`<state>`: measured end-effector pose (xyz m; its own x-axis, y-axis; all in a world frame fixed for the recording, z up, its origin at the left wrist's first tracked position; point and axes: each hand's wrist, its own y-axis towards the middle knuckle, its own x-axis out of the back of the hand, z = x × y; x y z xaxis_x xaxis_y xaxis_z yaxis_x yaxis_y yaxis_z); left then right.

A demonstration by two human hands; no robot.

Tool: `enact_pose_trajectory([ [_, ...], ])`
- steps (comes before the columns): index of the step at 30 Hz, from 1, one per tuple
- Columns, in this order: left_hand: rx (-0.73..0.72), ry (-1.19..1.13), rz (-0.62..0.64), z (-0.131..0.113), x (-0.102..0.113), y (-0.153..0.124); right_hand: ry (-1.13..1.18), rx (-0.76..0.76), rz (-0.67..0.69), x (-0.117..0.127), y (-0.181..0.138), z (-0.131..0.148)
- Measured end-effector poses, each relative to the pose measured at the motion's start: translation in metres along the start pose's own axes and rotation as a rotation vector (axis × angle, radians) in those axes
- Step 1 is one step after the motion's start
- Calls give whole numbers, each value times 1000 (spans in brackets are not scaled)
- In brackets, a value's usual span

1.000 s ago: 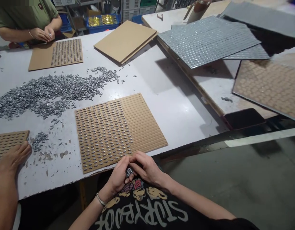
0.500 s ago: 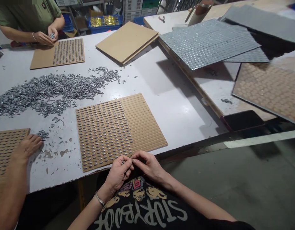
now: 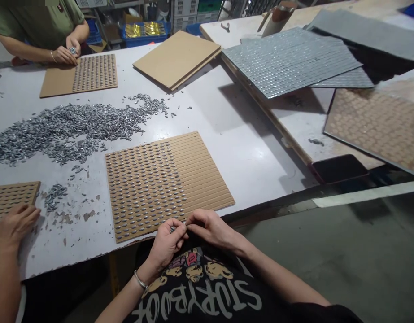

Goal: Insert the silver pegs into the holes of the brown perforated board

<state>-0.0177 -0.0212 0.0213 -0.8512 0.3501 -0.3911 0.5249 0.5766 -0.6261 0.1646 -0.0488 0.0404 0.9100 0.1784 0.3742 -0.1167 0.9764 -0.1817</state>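
My left hand (image 3: pixel 166 244) and my right hand (image 3: pixel 208 226) meet at the near table edge, both closed in a pinch around small silvery metal pieces (image 3: pixel 175 229). Just beyond them lies a grooved brown board (image 3: pixel 200 170); its left part is filled with rows of the pieces, its right part shows bare grooves. A long loose heap of the same metal pieces (image 3: pixel 68 128) spreads over the white table (image 3: pixel 247 148) to the upper left.
A co-worker's hand (image 3: pixel 15 224) rests by another grooved board (image 3: pixel 10 197) at the left edge. A second person's hands (image 3: pixel 65 54) work at a far board (image 3: pixel 82 74). Plain boards (image 3: pixel 176 56) lie stacked behind; silver-covered sheets (image 3: pixel 290 56) cover the right bench.
My hands rose slightly toward the board's near edge and stayed pinched together. The co-worker's hand at the left reached to the small pile, then drew back to its board.
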Motion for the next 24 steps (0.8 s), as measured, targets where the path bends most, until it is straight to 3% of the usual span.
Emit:
enact_pose_trajectory([
  [6, 14, -19, -64, -3, 3, -1, -277, -10, -255, 2, 28, -25],
  [13, 36, -19, -53, -2, 6, 1, -366, -147, -198, -1, 45, -23],
  [18, 35, -21, -44, -2, 7, 3, -304, -260, -165, 7, 51, -21],
  [22, 4, -21, -41, -4, 4, 0, -267, -91, -248, 3, 36, -17],
  [24, -15, -18, -30, -5, 1, -2, -248, 54, -222, -4, 21, -9],
])
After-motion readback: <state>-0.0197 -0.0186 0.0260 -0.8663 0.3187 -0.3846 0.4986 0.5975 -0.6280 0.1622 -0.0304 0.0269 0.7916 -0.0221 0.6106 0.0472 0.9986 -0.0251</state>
